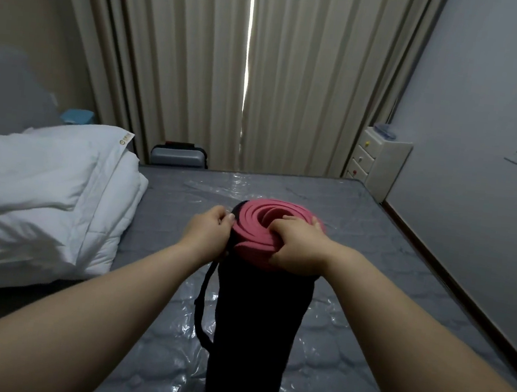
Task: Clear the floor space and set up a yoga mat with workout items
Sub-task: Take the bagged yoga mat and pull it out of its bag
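One bed fills the lower frame, its grey mattress (358, 238) wrapped in shiny clear plastic. Closed beige curtains (201, 62) hang across the far wall at twelve o'clock, with a thin strip of daylight between them. One folded white duvet (43, 192) lies on the bed at nine o'clock. One black carry bag (255, 339) stands upright at the centre, reaching down to six o'clock, with a strap along its left side. One rolled pink yoga mat (257, 224) sticks out of the bag's open top, its spiral end facing up. One white drawer cabinet (378, 163) stands at two o'clock. Two bare hands are on the roll. The right hand (296, 244) grips the mat's end, fingers hooked into the spiral. The left hand (209, 229) pinches the bag's rim beside the mat.
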{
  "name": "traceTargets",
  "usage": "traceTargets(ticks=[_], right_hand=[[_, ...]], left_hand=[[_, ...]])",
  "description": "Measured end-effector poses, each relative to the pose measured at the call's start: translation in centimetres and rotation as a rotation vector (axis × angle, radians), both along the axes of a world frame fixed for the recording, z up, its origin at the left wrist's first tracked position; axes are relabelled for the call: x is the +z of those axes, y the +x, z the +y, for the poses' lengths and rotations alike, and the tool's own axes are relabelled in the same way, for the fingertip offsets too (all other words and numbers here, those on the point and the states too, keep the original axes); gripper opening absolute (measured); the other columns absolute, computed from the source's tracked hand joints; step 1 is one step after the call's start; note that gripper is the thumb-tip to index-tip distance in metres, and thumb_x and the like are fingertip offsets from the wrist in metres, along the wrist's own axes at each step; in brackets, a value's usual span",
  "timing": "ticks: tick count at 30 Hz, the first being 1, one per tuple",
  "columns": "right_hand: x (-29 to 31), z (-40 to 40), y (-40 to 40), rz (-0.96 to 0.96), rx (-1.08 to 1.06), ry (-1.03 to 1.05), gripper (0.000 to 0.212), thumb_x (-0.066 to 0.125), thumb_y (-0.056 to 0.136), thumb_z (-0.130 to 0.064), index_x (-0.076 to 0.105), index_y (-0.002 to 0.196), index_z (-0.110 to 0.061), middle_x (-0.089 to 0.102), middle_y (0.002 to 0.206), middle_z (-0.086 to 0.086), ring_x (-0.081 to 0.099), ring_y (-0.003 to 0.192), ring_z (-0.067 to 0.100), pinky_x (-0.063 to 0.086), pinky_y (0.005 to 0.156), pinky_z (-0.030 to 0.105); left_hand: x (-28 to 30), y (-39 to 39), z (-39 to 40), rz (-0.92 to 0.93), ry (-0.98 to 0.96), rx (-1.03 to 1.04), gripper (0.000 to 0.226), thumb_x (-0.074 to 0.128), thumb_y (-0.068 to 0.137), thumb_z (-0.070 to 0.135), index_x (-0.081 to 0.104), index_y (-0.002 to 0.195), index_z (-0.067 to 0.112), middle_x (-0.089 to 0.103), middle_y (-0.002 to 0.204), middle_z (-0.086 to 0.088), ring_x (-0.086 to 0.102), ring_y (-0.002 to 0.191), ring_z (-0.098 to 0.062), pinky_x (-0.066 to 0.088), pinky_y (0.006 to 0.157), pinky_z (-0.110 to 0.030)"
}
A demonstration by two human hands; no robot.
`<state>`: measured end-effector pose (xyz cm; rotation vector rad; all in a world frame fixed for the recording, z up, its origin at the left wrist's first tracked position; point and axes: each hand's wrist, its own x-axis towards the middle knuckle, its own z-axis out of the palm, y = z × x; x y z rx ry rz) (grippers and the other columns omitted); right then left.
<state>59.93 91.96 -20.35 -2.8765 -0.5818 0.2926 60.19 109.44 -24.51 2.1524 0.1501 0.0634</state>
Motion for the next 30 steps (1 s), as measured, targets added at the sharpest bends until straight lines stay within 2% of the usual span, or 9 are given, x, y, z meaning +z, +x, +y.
traceTargets(ticks=[4, 8, 12, 15, 18, 21, 24, 27, 30], right_hand=[[-0.7, 2.9, -0.2, -0.003, -0.088, -0.006, 0.063, 0.058, 0.077, -0.062, 0.053, 0.116, -0.012, 0.056, 0.120, 0.008, 0.046, 0.120, 0.029, 0.011, 0.115, 0.053], [-2.4, 2.1, 0.2, -0.203, -0.077, 0.080, 0.056, 0.055, 0.083, -0.061, 0.053, 0.116, -0.016, 0.061, 0.116, 0.002, 0.053, 0.115, 0.025, 0.020, 0.114, 0.045], [-2.3, -0.8, 0.9, -0.068, -0.107, 0.223, 0.059, 0.063, 0.079, -0.057, 0.050, 0.127, -0.026, 0.054, 0.130, 0.000, 0.041, 0.127, 0.029, 0.027, 0.112, 0.044], [-2.5, -2.4, 1.0, 0.012, -0.097, 0.268, 0.051, 0.069, 0.074, -0.053, 0.054, 0.119, -0.034, 0.054, 0.125, -0.004, 0.041, 0.123, 0.026, 0.034, 0.106, 0.045], [-2.2, -3.7, 0.8, 0.063, -0.096, 0.315, 0.048, 0.074, 0.074, -0.041, 0.055, 0.117, -0.032, 0.055, 0.123, -0.006, 0.047, 0.118, 0.021, 0.038, 0.104, 0.040], [-1.7, -4.8, 0.4, 0.111, -0.100, 0.367, 0.045, 0.077, 0.076, -0.027, 0.057, 0.116, -0.026, 0.054, 0.123, -0.004, 0.050, 0.115, 0.017, 0.039, 0.101, 0.030], [-1.2, -5.5, -0.2, 0.164, -0.097, 0.352, 0.046, 0.076, 0.078, -0.021, 0.057, 0.119, -0.026, 0.054, 0.124, -0.005, 0.051, 0.113, 0.015, 0.039, 0.099, 0.028], [-0.5, -5.6, -0.6, 0.170, -0.093, 0.259, 0.051, 0.073, 0.079, -0.020, 0.053, 0.125, -0.027, 0.051, 0.129, -0.004, 0.049, 0.118, 0.018, 0.037, 0.103, 0.030], [-0.2, -4.6, -1.1, 0.093, -0.173, 0.130, 0.052, 0.064, 0.081, -0.023, 0.048, 0.129, -0.020, 0.050, 0.133, 0.006, 0.043, 0.126, 0.028, 0.023, 0.115, 0.046]], left_hand=[[-0.5, -0.1, -0.9, -0.062, 0.090, 0.015, 0.033, 0.042, 0.100, 0.025, 0.039, 0.067, 0.018, 0.050, 0.071, -0.007, 0.051, 0.073, -0.029, 0.036, 0.060, -0.030], [-1.6, 0.3, -0.1, -0.015, 0.083, 0.023, 0.030, 0.042, 0.099, 0.027, 0.043, 0.070, 0.017, 0.060, 0.075, -0.016, 0.062, 0.071, -0.034, 0.053, 0.058, -0.038], [-3.8, 0.1, 0.6, 0.201, 0.540, -0.187, 0.022, 0.046, 0.097, 0.029, 0.060, 0.093, 0.012, 0.066, 0.102, -0.016, 0.062, 0.096, -0.034, 0.047, 0.077, -0.031], [-5.0, -0.5, -0.8, 0.301, 0.618, -0.292, 0.025, 0.049, 0.094, 0.024, 0.064, 0.109, 0.010, 0.065, 0.113, -0.014, 0.059, 0.106, -0.032, 0.045, 0.081, -0.029], [-4.6, -0.3, -2.1, 0.296, 0.538, -0.276, 0.027, 0.055, 0.088, 0.020, 0.060, 0.113, 0.013, 0.064, 0.114, -0.012, 0.060, 0.104, -0.030, 0.046, 0.081, -0.030], [-2.6, 0.6, -2.6, 0.324, 0.071, -0.140, 0.045, 0.060, 0.083, 0.017, 0.047, 0.127, 0.015, 0.061, 0.112, -0.010, 0.061, 0.093, -0.024, 0.050, 0.070, -0.030], [-0.3, 1.3, -3.2, 0.310, -0.228, -0.091, 0.032, 0.052, 0.088, 0.010, 0.052, 0.119, 0.020, 0.059, 0.091, -0.005, 0.054, 0.070, -0.018, 0.038, 0.059, -0.024], [-0.3, 1.5, -3.9, 0.298, -0.169, -0.157, 0.020, 0.049, 0.092, 0.011, 0.064, 0.105, 0.014, 0.057, 0.082, -0.006, 0.048, 0.063, -0.017, 0.035, 0.056, -0.024], [-1.7, 1.5, -4.5, 0.240, -0.063, -0.126, 0.009, 0.055, 0.090, 0.010, 0.064, 0.088, 0.007, 0.058, 0.077, -0.011, 0.052, 0.067, -0.022, 0.041, 0.055, -0.024]])
